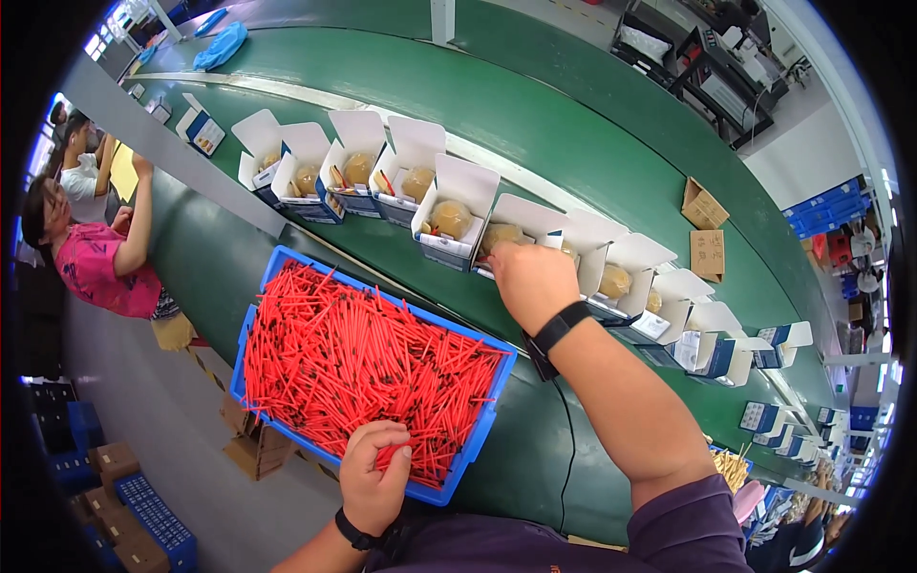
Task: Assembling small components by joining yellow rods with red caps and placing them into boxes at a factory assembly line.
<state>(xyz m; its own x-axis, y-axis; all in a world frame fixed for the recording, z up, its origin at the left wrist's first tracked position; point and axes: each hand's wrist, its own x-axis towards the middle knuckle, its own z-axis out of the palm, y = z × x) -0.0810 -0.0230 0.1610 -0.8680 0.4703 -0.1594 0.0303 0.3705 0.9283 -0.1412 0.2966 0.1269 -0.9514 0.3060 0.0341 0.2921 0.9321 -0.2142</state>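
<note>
A blue plastic bin [492,406] heaped with thin red sticks [373,353] with dark tips stands in front of me. My left hand [375,477] is at its near rim, fingers curled and thumb pressed in, with red showing in the pinch. Farther right, my right hand [535,277] reaches down into an open white-and-blue box [528,212]. Its fingers are bent and closed, their tips mostly hidden by the hand and box. A round tan object [501,236] sits inside that box. The open box beside it [468,179] holds a similar tan object [451,219] and something red.
More open boxes [358,170] stand in a row along the green conveyor belt [564,143]. Two brown cardboard pieces [707,253] lie on its far side. A black cable [570,458] hangs by my right arm. A person in pink [105,263] is at the left.
</note>
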